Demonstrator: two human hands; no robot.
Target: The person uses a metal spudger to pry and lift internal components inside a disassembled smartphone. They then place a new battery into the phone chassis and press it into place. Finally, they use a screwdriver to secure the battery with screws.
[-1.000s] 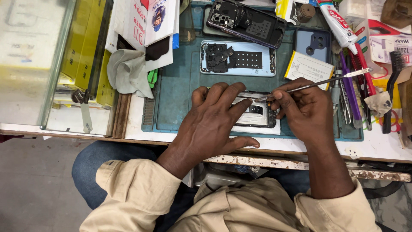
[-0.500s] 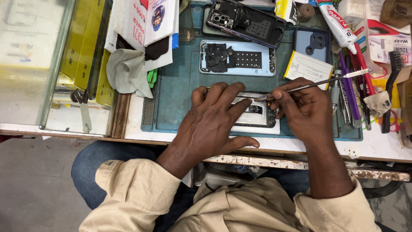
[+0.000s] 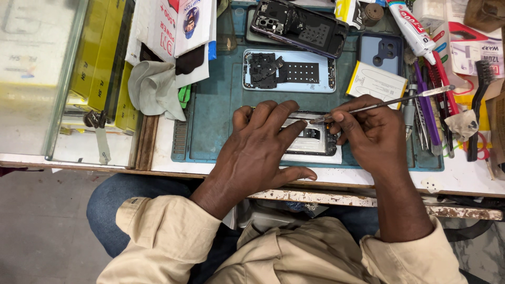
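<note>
1. From the head view, three opened phones lie on the teal mat [image 3: 210, 113]: a dark one [image 3: 300, 23] at the top, a pale blue one [image 3: 289, 71] in the middle, and the opened phone [image 3: 313, 139] under the hands.
2. A separate blue back cover [image 3: 383, 52] lies to the right, with a yellow-edged battery [image 3: 376, 81] just below it.
3. The left hand [image 3: 258, 152] lies flat, fingers spread, pressing the opened phone down near the table's front edge; its grip closes on nothing.
4. The right hand [image 3: 373, 134] pinches one thin metal tool [image 3: 384, 103], tip at the phone's top edge.
5. That phone shows silvery innards with a dark frame; much seems hidden by the hands.
</note>
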